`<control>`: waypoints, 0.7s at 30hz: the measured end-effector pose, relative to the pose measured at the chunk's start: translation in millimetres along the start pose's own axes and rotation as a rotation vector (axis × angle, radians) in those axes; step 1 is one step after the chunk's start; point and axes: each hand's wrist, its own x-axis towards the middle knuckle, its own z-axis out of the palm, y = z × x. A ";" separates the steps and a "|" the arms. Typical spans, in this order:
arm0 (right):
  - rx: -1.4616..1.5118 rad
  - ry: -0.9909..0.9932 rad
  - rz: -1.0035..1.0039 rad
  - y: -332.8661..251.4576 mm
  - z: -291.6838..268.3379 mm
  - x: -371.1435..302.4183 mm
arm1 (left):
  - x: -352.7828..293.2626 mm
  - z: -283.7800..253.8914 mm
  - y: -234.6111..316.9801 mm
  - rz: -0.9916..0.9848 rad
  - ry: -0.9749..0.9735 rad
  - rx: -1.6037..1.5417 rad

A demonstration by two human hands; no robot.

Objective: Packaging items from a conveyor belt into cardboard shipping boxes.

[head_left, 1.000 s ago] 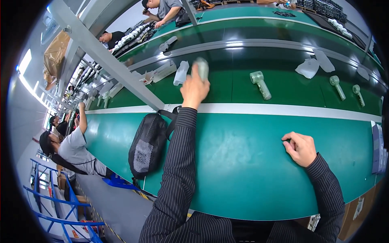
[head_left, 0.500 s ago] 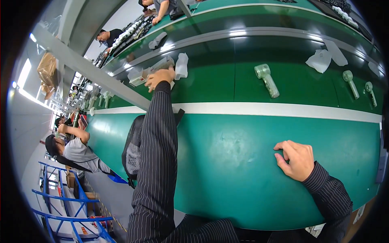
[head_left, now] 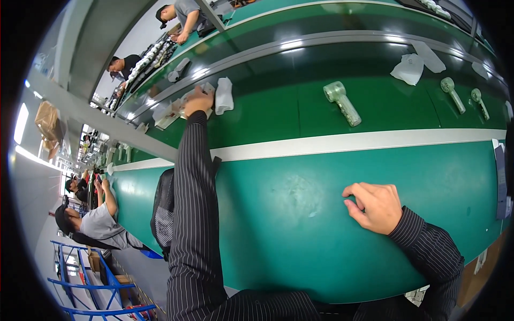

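Observation:
My left arm stretches over the far edge of the green table. My left hand (head_left: 198,101) is on the dark green conveyor belt (head_left: 267,115), its fingers bent round a white package (head_left: 206,88) that it mostly covers. An open white box (head_left: 166,114) lies just left of that hand, and a white wrapped packet (head_left: 224,96) lies just right of it. Above the green tabletop (head_left: 278,235) my right hand (head_left: 375,208) holds nothing; its fingers are loosely curled and the thumb stands apart. The handheld fan (head_left: 342,102) in clear wrap lies on the belt beyond it.
Two more handheld fans (head_left: 453,95) and a white bag (head_left: 408,69) lie farther right on the belt. A grey post (head_left: 123,134) slants across the left. A black bag (head_left: 162,211) lies by my left forearm. A seated person (head_left: 99,219) works at left; blue racks (head_left: 85,286) stand below.
The whole view has shifted, so the belt, fans and table appear farther left. My left hand stays among the white packages, now more over one of them. My right hand keeps its curled pose.

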 end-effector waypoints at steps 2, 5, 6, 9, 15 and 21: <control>-0.020 -0.003 0.014 -0.4 -2.6 -4.6 | -23.0 20.5 14.2 0.060 0.095 0.043; -0.034 0.015 -0.004 -1.3 -4.6 -8.6 | -57.1 17.2 15.7 0.182 0.208 0.028; -0.036 0.022 -0.006 -2.6 -6.0 -9.4 | -68.9 13.6 10.7 0.186 0.214 0.026; -0.049 0.026 -0.028 -7.2 -6.5 -10.4 | -110.3 2.7 -5.9 0.332 0.257 0.080; -0.108 0.071 0.035 3.7 -10.9 -23.0 | -167.8 -16.6 40.1 0.328 0.104 0.204; -0.105 -0.026 0.019 15.8 7.3 -23.8 | -147.7 5.2 32.1 0.492 0.219 0.203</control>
